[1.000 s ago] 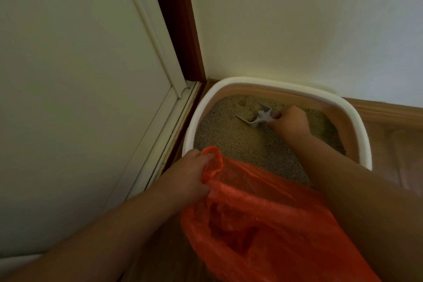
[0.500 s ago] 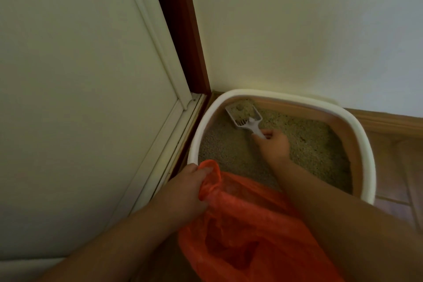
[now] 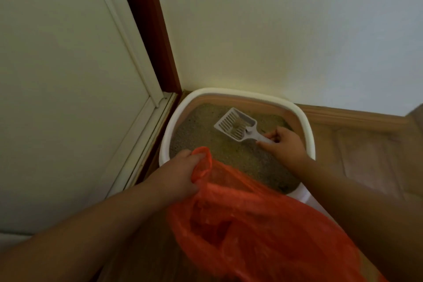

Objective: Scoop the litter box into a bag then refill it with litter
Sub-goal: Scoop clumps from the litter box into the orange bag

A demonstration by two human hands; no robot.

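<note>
A white-rimmed litter box [image 3: 305, 121] stands in the room corner, filled with tan litter [image 3: 231, 155]. My right hand [image 3: 283, 144] grips the handle of a white slotted scoop [image 3: 235, 124], which is lifted above the litter with a few clumps in its blade. My left hand [image 3: 177, 175] pinches the rim of an orange plastic bag [image 3: 263, 229] and holds its mouth wide at the box's near edge. The bag hides the near part of the box.
A white door [image 3: 57, 98] with a dark red frame [image 3: 148, 25] stands close on the left. A pale wall [image 3: 286, 30] rises behind the box. Wooden floor [image 3: 366, 155] and a skirting board lie to the right.
The scoop came up out of the litter at the far left corner and moved right toward the middle of the box, most of its litter sifted out. My left hand kept hold of the bag.
</note>
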